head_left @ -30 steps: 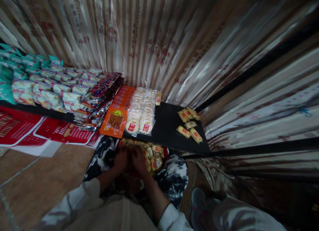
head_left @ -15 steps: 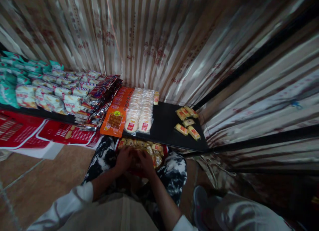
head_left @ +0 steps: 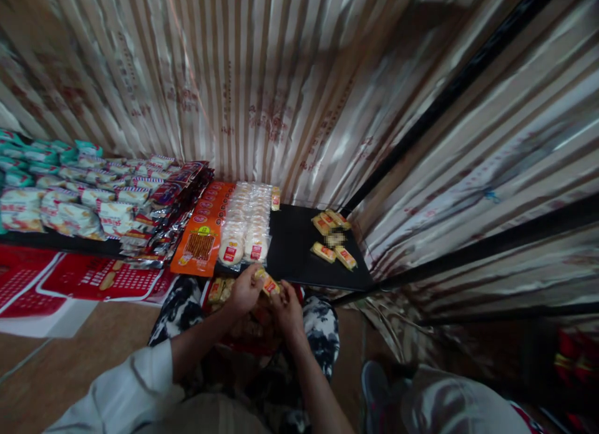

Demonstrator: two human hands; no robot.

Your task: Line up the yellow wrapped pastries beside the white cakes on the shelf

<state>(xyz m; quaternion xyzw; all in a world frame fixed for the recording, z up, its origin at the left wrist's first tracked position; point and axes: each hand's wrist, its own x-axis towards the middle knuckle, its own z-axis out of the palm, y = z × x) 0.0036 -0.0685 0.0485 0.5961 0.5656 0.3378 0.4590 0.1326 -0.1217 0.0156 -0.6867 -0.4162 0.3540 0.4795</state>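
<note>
Between my two hands is a small yellow wrapped snack packet [head_left: 268, 282] with a red label. My left hand [head_left: 246, 290] pinches its left end, and the fingers of my right hand [head_left: 287, 306] are closed at its lower right end. Below them, between my knees, a red bag [head_left: 229, 342] holds more yellow packets [head_left: 216, 290], partly hidden by my hands and forearms. Just beyond, on the black shelf [head_left: 292, 247], two rows of clear-wrapped round white crackers [head_left: 244, 225] lie with a single yellow packet [head_left: 276, 198] at their far right.
Several yellow packets [head_left: 334, 225] lie at the shelf's right end. Left of the crackers are an orange pretzel bag [head_left: 201, 234], a stack of dark red packets [head_left: 171, 209], white packets [head_left: 70, 206] and green packets [head_left: 42, 153]. Black poles [head_left: 449, 119] cross the striped curtain [head_left: 262, 78]. Another person's shoe [head_left: 374, 384] is at lower right.
My hands have come up out of the red bag, and a yellow packet is now held between them at the shelf's front edge. The view has shifted slightly.
</note>
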